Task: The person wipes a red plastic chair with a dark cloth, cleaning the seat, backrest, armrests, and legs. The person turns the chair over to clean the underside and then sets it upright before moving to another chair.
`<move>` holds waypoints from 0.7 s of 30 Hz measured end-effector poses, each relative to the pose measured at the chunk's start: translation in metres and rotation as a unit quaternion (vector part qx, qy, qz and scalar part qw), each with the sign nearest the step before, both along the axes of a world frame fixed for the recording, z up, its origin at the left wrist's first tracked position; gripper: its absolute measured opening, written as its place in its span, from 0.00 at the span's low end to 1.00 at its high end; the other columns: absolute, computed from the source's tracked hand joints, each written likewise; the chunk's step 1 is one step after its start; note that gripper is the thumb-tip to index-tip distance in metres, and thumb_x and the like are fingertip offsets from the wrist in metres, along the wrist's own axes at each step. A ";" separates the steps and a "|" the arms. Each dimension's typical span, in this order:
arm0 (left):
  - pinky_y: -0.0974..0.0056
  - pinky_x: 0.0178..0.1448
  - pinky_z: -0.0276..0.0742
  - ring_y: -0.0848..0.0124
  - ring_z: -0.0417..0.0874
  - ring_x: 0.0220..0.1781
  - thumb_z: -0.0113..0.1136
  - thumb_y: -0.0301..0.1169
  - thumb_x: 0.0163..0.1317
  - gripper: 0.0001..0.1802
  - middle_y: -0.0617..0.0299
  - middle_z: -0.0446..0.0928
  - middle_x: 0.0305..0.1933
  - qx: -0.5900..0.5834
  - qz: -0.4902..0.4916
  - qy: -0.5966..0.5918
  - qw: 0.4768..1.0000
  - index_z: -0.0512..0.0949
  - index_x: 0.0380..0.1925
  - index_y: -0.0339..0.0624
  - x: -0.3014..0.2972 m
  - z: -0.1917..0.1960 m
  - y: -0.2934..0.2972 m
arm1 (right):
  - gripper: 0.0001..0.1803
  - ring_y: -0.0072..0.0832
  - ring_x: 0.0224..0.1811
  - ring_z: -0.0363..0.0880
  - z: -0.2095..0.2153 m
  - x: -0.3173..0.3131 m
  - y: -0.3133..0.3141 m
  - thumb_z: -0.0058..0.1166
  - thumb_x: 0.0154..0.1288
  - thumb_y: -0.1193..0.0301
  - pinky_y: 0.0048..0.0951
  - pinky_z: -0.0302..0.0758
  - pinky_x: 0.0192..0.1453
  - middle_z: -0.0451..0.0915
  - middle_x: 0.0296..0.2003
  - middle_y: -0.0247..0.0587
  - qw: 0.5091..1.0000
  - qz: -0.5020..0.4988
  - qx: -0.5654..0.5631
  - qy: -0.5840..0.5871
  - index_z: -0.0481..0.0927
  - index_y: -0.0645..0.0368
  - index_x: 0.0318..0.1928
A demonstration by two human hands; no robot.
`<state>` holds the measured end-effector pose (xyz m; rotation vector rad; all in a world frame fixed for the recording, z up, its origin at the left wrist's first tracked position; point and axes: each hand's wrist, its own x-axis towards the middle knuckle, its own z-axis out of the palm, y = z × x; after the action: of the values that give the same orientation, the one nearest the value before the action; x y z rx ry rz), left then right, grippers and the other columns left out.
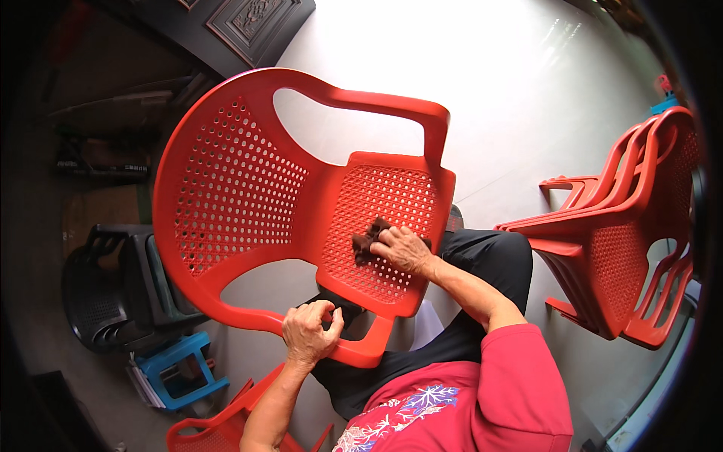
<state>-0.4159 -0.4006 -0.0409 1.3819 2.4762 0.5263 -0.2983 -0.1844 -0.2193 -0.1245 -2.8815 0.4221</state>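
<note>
A red plastic armchair (303, 184) with a perforated back and seat lies before me, its back toward the left and its seat toward my lap. My left hand (310, 331) is closed round the near armrest. On the woven-pattern seat, my right hand (404, 249) presses a crumpled dark brown cloth (365, 245), its fingers bunched over it. Part of the cloth is hidden under the fingers. The far armrest (392, 105) stands untouched.
Stacked red chairs (602, 233) stand at the right. Black chairs (113, 294) and a blue stool (181, 369) are at the left. Another red chair (215, 429) is at lower left. A dark carved wooden piece (248, 30) stands at the top on the pale floor (482, 83).
</note>
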 end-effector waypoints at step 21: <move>0.62 0.32 0.66 0.66 0.77 0.24 0.65 0.33 0.46 0.06 0.67 0.77 0.21 0.017 0.007 0.005 1.000 0.76 0.22 0.48 -0.001 -0.005 -0.001 | 0.19 0.35 0.37 0.73 -0.031 -0.165 -0.050 0.55 0.47 0.75 0.36 0.69 0.39 0.71 0.32 0.37 0.965 -0.214 -0.122 0.086 0.72 0.53 0.44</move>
<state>-0.4171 -0.4019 -0.0460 1.3841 2.4980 0.5697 -0.4633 -0.2348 -0.2506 -0.6992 -2.5225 0.6593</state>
